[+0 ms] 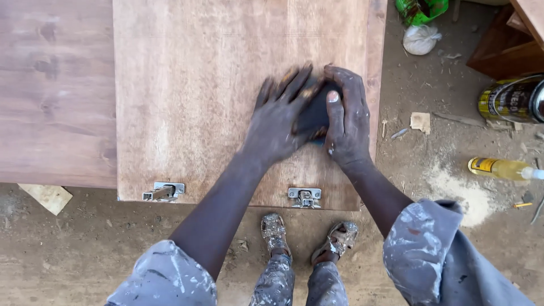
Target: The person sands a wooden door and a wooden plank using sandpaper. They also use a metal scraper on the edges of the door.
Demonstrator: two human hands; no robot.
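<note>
A light brown wooden door panel point(192, 85) lies flat in front of me, with two metal hinges point(163, 191) along its near edge. Both my hands press a dark pad point(313, 116) onto the panel's right part. My left hand point(277, 122) lies spread over the pad's left side, slightly blurred. My right hand point(348, 119) covers its right side, thumb on top. Most of the pad is hidden under the fingers.
A darker wooden board point(54, 90) lies to the left under the panel. On the dirt floor to the right are a metal can point(513, 99), a yellow bottle point(498, 168), a white tied bag point(420, 39), sawdust and wood scraps. My sandalled feet point(309, 241) stand below the panel.
</note>
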